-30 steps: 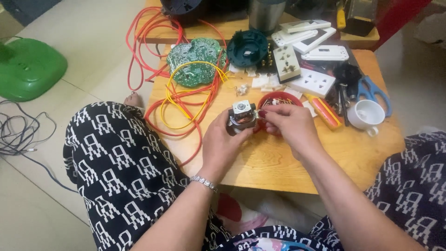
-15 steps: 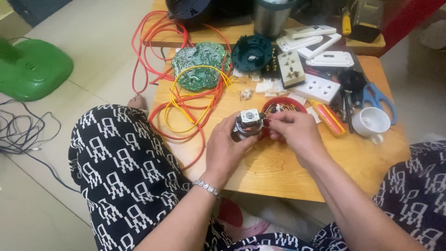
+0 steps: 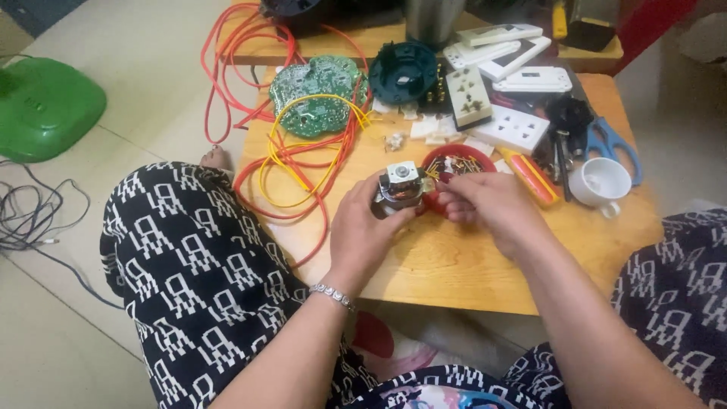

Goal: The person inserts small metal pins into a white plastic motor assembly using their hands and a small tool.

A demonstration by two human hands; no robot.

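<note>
Left hand wrapped around small electric motor, held just above wooden table, beside red dish. Right hand pinched at motor's side, fingertips closed on something too small to tell. Probably dense, rigid, smooth-cased; fine copper windings fragile. Best gripped around metal body.

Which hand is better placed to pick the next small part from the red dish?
Right. The right hand is beside the red dish, fingertips at the motor; the left hand holds the motor.
</note>
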